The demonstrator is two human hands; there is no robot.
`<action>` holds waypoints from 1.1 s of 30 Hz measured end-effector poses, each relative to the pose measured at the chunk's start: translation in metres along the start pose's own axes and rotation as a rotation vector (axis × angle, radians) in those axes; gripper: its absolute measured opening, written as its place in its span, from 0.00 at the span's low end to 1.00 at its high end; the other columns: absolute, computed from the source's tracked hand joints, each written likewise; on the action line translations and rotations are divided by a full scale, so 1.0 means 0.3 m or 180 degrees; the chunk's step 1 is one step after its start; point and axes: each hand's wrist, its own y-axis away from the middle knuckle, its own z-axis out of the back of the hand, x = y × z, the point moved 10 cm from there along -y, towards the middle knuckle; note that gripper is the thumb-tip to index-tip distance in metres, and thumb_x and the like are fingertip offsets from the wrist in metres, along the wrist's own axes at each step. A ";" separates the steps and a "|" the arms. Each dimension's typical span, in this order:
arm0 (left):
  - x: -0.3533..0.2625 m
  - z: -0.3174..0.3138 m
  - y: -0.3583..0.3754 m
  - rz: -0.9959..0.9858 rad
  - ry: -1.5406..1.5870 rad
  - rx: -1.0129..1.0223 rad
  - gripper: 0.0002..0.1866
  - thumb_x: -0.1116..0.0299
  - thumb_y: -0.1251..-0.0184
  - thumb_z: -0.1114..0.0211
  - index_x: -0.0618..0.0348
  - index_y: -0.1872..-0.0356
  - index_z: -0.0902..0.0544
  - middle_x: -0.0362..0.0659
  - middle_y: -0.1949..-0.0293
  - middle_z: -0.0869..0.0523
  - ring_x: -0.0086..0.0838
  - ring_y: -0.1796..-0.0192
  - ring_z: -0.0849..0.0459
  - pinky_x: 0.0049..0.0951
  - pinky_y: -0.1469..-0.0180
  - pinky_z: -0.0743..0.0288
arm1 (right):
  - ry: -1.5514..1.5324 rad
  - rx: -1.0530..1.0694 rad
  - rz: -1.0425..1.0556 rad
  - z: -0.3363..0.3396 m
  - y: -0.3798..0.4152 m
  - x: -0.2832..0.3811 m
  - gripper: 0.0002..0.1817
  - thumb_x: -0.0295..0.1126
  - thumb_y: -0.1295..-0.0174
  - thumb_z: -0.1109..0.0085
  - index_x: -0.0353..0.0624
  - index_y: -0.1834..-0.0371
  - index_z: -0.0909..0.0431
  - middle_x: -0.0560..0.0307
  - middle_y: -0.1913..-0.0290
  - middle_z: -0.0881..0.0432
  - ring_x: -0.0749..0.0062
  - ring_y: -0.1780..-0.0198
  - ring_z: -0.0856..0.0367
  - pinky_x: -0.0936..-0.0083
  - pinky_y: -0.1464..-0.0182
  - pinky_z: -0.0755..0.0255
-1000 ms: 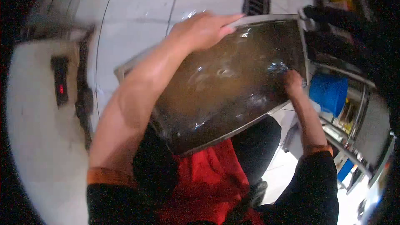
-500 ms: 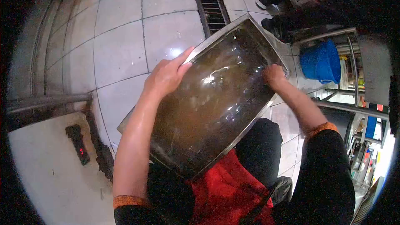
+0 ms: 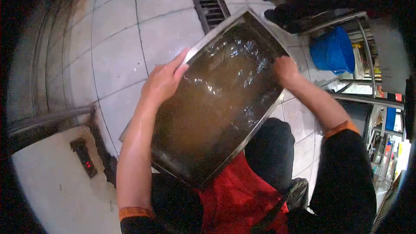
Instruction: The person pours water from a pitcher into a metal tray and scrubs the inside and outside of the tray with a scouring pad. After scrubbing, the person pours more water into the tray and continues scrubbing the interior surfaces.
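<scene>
A deep rectangular metal tray is held slantwise before me, above the tiled floor and my knees. Murky brown water lies in it, with bright ripples toward the far end. My left hand grips the left long rim, thumb on the inner side and fingers along the outside. At the right end, my right hand is closed over the rim; its fingertips are hidden.
A floor drain grate runs beyond the tray. A blue bucket stands at right beside a metal rack. Another person's shoes are at the upper right. A white panel with a red display is at lower left.
The tray and both hands sit slightly farther left and up in view. Ripples have spread over the water's far part, and the bright glare near the middle has broken up.
</scene>
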 end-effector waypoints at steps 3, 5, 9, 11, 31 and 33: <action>-0.001 -0.043 0.020 -0.0056 0.0137 0.0031 0.24 0.52 0.28 0.50 0.28 0.32 0.36 0.56 0.53 0.17 0.55 0.50 0.21 0.48 0.47 0.27 | -0.0121 -0.0403 0.0113 -0.088 -0.044 0.028 0.08 0.33 0.45 0.44 0.49 0.69 0.15 0.58 0.69 0.15 0.65 0.65 0.15 0.67 0.67 0.22; 0.004 -0.037 0.003 0.0159 -0.0120 0.0166 0.24 0.53 0.29 0.47 0.30 0.32 0.35 0.56 0.49 0.19 0.54 0.47 0.21 0.47 0.47 0.27 | 0.0079 -0.0559 0.0183 -0.099 -0.082 0.086 0.08 0.33 0.47 0.45 0.47 0.72 0.16 0.55 0.72 0.16 0.62 0.67 0.16 0.66 0.68 0.22; -0.026 -0.002 0.009 -0.0132 -0.0112 -0.0069 0.24 0.52 0.28 0.48 0.29 0.32 0.36 0.57 0.53 0.18 0.56 0.49 0.21 0.46 0.46 0.26 | -0.0980 -0.0515 0.0650 -0.223 -0.219 0.112 0.10 0.36 0.48 0.44 0.45 0.70 0.16 0.47 0.67 0.17 0.52 0.62 0.16 0.60 0.59 0.22; -0.001 -0.013 0.004 -0.0159 -0.0048 -0.0091 0.24 0.53 0.28 0.48 0.30 0.32 0.35 0.56 0.51 0.18 0.55 0.48 0.20 0.46 0.46 0.26 | -0.0449 -0.0120 0.0924 -0.175 -0.115 0.074 0.10 0.34 0.53 0.40 0.44 0.68 0.16 0.46 0.67 0.17 0.52 0.61 0.16 0.59 0.58 0.21; 0.045 -0.028 0.002 -0.0319 0.0235 -0.0200 0.22 0.54 0.28 0.49 0.29 0.33 0.33 0.54 0.57 0.16 0.54 0.54 0.19 0.47 0.50 0.26 | -0.0320 0.0464 0.0881 -0.042 -0.027 0.021 0.13 0.29 0.47 0.43 0.41 0.58 0.19 0.45 0.63 0.16 0.49 0.59 0.17 0.60 0.55 0.22; 0.017 -0.030 0.000 -0.0280 0.0112 -0.0142 0.23 0.53 0.29 0.47 0.31 0.33 0.33 0.56 0.55 0.17 0.55 0.52 0.19 0.47 0.48 0.26 | -0.0332 -0.0214 0.1391 -0.196 -0.118 0.114 0.13 0.30 0.48 0.42 0.40 0.59 0.18 0.46 0.64 0.16 0.50 0.60 0.16 0.60 0.57 0.21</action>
